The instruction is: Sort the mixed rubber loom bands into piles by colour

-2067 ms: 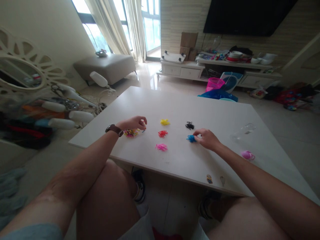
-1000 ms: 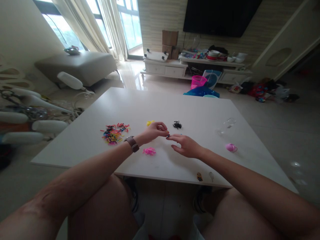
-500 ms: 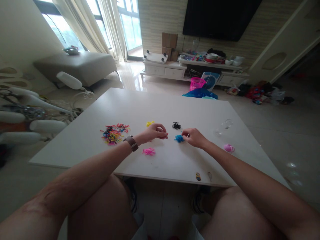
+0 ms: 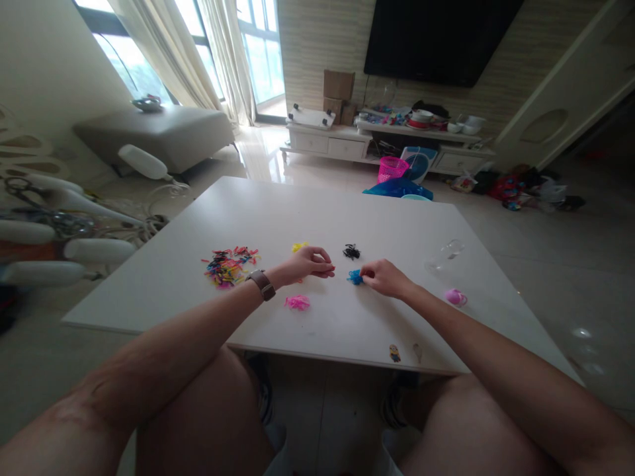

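Right grip [image 4: 385, 277] is pinching at the blue pile [image 4: 354, 277]; left grip [image 4: 311, 262] is pinching a red bit [image 4: 333, 267]. Around them, yellow pile [image 4: 299, 246], pink pile [image 4: 297, 303] and black pile [image 4: 352, 251] are lying seemingly sorted; left of both, a mixed pile [image 4: 228, 268] is lying unsorted.

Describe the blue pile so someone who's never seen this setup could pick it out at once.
On the white table, find the person's right hand, right of the picture's centre. At its fingers lies the blue pile, just nearer the person than the black pile. Its all-blue colour sets it apart from that black neighbour and the pink pile.
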The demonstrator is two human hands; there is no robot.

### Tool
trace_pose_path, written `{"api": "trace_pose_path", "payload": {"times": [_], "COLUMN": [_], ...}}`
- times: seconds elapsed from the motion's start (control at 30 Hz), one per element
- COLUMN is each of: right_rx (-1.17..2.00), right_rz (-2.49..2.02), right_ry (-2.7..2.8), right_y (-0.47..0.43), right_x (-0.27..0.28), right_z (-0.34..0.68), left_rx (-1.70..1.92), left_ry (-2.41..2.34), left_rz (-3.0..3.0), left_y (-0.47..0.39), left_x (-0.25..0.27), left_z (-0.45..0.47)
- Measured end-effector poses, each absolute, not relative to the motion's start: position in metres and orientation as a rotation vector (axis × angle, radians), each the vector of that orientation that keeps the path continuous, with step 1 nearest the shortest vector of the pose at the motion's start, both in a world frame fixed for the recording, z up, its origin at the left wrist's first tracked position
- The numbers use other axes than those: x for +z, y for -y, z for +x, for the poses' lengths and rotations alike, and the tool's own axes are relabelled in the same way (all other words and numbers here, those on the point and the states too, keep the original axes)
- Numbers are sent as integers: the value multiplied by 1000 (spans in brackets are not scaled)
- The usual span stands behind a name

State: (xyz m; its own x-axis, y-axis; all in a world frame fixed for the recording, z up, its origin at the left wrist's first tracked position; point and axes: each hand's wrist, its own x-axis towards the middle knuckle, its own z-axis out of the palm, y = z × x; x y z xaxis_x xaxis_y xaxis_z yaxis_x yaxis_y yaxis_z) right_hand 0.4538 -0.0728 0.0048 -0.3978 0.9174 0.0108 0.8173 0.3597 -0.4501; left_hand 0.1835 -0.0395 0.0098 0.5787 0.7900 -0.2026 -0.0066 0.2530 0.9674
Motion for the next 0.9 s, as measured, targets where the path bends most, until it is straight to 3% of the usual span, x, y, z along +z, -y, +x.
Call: {"api": "trace_pose_path", "payload": {"times": [0.27, 0.9], "right_rx": [601, 657], "right_rz": [-1195, -1024], "right_ry": [2263, 2253], "right_y": [95, 105], "right_x": [23, 22], "right_z": [420, 411], "left_rx": [573, 366], "left_ry": [-759, -636], "left_rz": [1169, 1192], "left_y": [44, 58], "left_x": [5, 18], "left_z": [187, 190]}}
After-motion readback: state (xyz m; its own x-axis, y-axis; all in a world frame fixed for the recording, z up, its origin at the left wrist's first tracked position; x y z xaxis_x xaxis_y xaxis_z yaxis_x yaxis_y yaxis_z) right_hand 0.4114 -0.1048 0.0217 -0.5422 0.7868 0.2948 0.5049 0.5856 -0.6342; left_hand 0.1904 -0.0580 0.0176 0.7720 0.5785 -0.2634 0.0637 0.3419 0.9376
